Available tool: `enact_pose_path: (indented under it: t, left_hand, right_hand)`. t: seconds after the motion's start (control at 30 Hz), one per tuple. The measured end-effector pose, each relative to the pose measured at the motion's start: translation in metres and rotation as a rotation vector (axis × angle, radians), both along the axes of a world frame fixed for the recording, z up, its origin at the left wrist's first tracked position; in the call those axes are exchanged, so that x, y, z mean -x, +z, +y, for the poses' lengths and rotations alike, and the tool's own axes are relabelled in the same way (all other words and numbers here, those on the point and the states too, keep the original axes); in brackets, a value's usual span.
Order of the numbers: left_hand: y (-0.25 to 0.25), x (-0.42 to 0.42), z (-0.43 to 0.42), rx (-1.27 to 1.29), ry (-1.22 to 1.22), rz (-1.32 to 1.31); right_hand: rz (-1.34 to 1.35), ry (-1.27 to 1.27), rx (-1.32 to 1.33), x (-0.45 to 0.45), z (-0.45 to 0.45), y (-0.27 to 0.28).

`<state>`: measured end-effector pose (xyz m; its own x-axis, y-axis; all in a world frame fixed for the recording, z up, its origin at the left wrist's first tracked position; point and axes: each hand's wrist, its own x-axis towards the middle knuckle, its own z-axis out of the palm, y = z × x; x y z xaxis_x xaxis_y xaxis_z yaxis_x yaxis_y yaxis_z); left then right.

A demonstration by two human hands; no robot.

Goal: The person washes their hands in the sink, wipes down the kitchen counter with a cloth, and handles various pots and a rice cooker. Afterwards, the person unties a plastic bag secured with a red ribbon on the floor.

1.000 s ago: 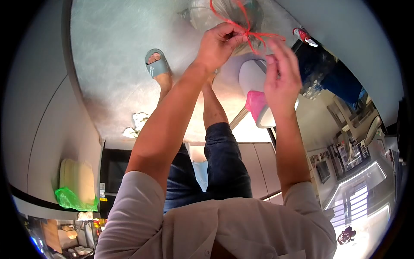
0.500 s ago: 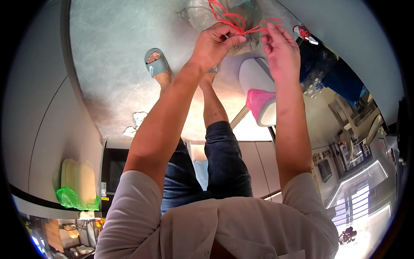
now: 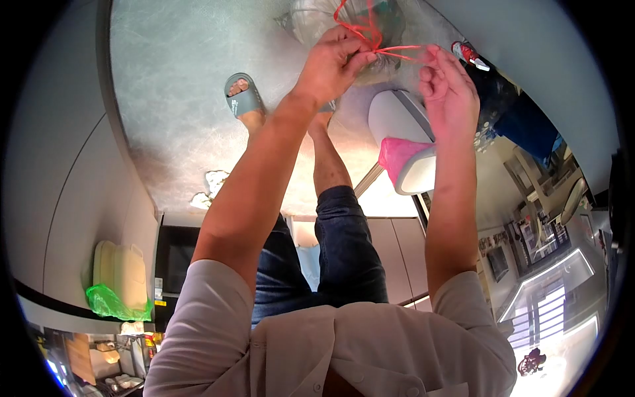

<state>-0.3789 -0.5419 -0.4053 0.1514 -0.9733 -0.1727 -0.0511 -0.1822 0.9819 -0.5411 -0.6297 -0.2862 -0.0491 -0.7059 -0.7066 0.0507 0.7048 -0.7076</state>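
Note:
A translucent plastic bag (image 3: 317, 21) stands on the floor at the top of the view, partly cut off by the frame edge. Red drawstring (image 3: 374, 38) loops rise from its gathered top. My left hand (image 3: 334, 65) pinches the drawstring at its knot, thumb against fingers. Off to the right, my right hand (image 3: 451, 92) has its fingertips closed on the far end of the drawstring, which stretches taut between both hands. Below the right hand is a white bin (image 3: 397, 119) with a pink liner (image 3: 400, 157) over its rim.
Grey slippers (image 3: 243, 96) are on my feet. Crumpled white pieces (image 3: 210, 188) lie on the floor behind. A red shoe (image 3: 468, 54) is at the upper right. Cabinet doors (image 3: 73, 165) run along the left, near a pale container (image 3: 122, 274) with a green bag (image 3: 109, 303).
My right hand has moved right and slightly down, drawing the drawstring's loop into a longer, straighter line. My left hand stays almost in place at the knot.

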Motion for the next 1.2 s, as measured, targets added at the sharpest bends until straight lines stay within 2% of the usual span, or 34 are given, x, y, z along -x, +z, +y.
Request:
enact_pose_path:
  t: [0.03, 0.13, 0.23, 0.27, 0.37, 0.47, 0.53, 0.6, 0.7, 0.8, 0.9, 0.97, 1.03, 1.1, 1.2]
  left_hand:
    - [0.001, 0.000, 0.001, 0.020, 0.028, -0.035]
    - [0.004, 0.001, 0.007, 0.025, 0.042, -0.052]
    - [0.002, -0.002, 0.007, 0.099, -0.034, -0.225]
    - [0.003, -0.003, 0.006, 0.127, -0.060, -0.277]
    - [0.009, -0.006, 0.000, 0.195, -0.121, -0.396]
    - [0.012, -0.004, -0.001, 0.213, -0.147, -0.408]
    - [0.010, -0.005, -0.002, 0.208, -0.139, -0.392]
    - [0.004, -0.011, 0.001, 0.161, -0.103, -0.297]
    - [0.003, -0.018, 0.008, 0.109, -0.019, -0.234]
    - [0.004, -0.021, 0.006, 0.133, 0.022, -0.244]
    - [0.002, -0.025, 0.001, 0.204, 0.013, -0.280]
    - [0.003, -0.024, -0.002, 0.234, -0.006, -0.282]
    - [0.005, -0.022, -0.005, 0.239, -0.024, -0.271]
    - [0.007, -0.018, -0.009, 0.241, 0.002, -0.250]
    - [0.010, -0.014, -0.007, 0.204, -0.007, -0.213]
  right_hand:
    - [0.248, 0.024, 0.028, -0.002, -0.003, 0.000]
    - [0.728, 0.338, 0.605, 0.003, -0.005, -0.007]
    - [0.402, 0.497, 0.492, -0.020, -0.005, -0.002]
    - [0.521, 0.545, 0.380, -0.038, -0.009, 0.008]
    - [0.568, 0.835, 0.235, -0.060, -0.029, 0.003]
    - [0.411, 1.002, -0.026, -0.062, -0.044, 0.002]
    - [0.187, 0.886, -0.053, -0.060, -0.048, 0.004]
    - [-0.136, 0.524, 0.043, -0.034, -0.054, 0.009]
    - [-0.583, 0.244, 0.045, 0.015, -0.054, 0.015]
    - [-0.533, 0.167, 0.045, 0.026, -0.019, 0.033]
    - [-0.207, 0.272, 0.124, 0.014, 0.017, 0.067]
    - [-0.050, 0.210, 0.225, 0.003, 0.040, 0.080]
    - [0.039, 0.393, 0.335, 0.001, 0.048, 0.091]
    - [0.066, 0.818, 0.450, 0.002, 0.045, 0.104]
    - [0.112, 1.109, 0.573, -0.006, 0.046, 0.115]
